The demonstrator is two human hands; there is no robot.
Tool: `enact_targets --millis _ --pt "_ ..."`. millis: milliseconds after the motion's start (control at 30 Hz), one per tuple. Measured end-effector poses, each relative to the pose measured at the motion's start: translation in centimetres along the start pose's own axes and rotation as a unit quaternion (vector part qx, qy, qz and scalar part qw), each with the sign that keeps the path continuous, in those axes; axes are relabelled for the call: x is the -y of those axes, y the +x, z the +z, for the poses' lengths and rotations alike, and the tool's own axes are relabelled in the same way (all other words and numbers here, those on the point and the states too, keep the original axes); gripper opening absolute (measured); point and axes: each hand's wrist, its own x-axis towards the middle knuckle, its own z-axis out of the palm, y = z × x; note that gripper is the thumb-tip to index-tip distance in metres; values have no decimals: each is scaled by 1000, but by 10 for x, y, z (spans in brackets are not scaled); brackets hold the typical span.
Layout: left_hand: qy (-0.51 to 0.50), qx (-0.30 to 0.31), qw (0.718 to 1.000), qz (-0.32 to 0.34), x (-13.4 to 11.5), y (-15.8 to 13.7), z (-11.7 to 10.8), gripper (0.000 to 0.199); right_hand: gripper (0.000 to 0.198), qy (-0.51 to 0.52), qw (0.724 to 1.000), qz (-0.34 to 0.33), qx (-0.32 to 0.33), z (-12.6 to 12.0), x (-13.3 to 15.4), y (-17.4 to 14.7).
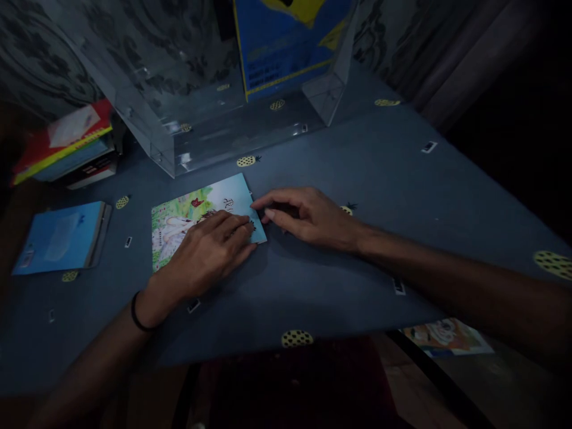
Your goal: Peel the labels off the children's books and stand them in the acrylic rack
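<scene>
Left forearm, black band round its wrist, comes in at seven o'clock from the picture book, which lies face up on the dark patterned worktop. At nine o'clock from that book is a blue book, with a red-topped book stack at ten. Across the picture book's lower right spreads the left hand, palm down, fingers nearly together, pressing rather than gripping. Light, even pressure seems best here, enough to stop sliding without creasing the cover. Between twelve and one stands a clear stand, a blue-and-yellow book upright in it; leaving it unbumped looks easy from this spot. At three o'clock the right hand has thumb and forefinger narrowly apart at the book's right edge; whether they pinch anything, I cannot tell. Fingertips should feel along that edge gently, lifting only what they mean to, while the left palm braces the rest.
</scene>
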Motion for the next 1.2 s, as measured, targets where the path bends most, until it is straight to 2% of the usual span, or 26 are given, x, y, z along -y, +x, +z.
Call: enact_targets --millis 100,200,433,567,833,933,1033,1200 --pt "-25 -17 999 -23 4 0 -5 28 30 8 1000 -4 16 0 1 0" --pt "-95 -25 993 -72 13 3 -11 33 31 19 1000 -4 21 0 -1 1" --pt "-249 32 949 -192 26 10 -18 36 30 50 998 -5 27 -1 -2 3" --pt "-274 30 938 -212 25 10 -18 35 29 47 998 -13 28 -1 -3 3" --pt "-265 38 945 -185 21 8 -18 34 29 49 998 -24 23 0 -7 4" --pt "-230 20 963 -141 15 5 -14 26 29 56 998 -20 24 0 -7 4" --pt "-130 18 989 -72 10 0 -10 24 30 65 997 -11 27 0 -7 4" --pt "-52 13 999 5 10 -10 -5 28 29 79 996 7 32 -1 -4 3"
